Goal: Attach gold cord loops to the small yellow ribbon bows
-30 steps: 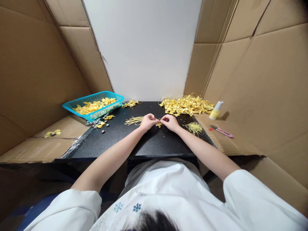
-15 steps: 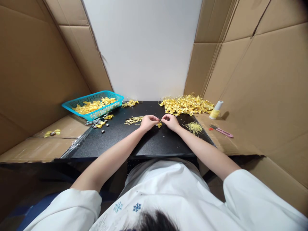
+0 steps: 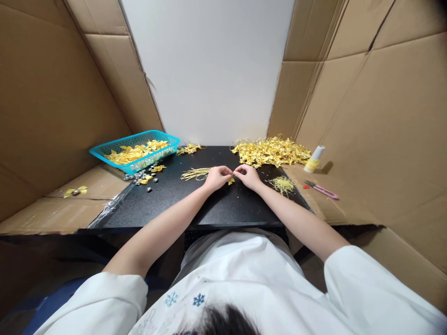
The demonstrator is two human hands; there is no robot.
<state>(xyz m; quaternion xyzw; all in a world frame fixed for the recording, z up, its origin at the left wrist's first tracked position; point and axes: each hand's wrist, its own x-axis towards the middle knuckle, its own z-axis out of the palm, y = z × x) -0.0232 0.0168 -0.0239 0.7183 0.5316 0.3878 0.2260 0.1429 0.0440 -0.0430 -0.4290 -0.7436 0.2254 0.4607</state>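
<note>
My left hand is closed in a pinch over the black tabletop, at a small yellow ribbon bow that shows just under its fingertips. Close by on the right, my right hand pinches with thumb and forefinger, its tips almost meeting those of the left. What it grips is too small to make out. Beside the left hand lies a bundle of thin yellow cords, partly covered by that hand.
A blue basket of yellow bows stands at left, silver beads before it. At back right lies a heap of yellow bows. Cord clippings, a thread cone and a pink cutter are at right. Cardboard walls enclose the sides.
Both hands stay in nearly the same place. Their fingertips have shifted slightly around the bow, the right ones a touch closer to the left.
</note>
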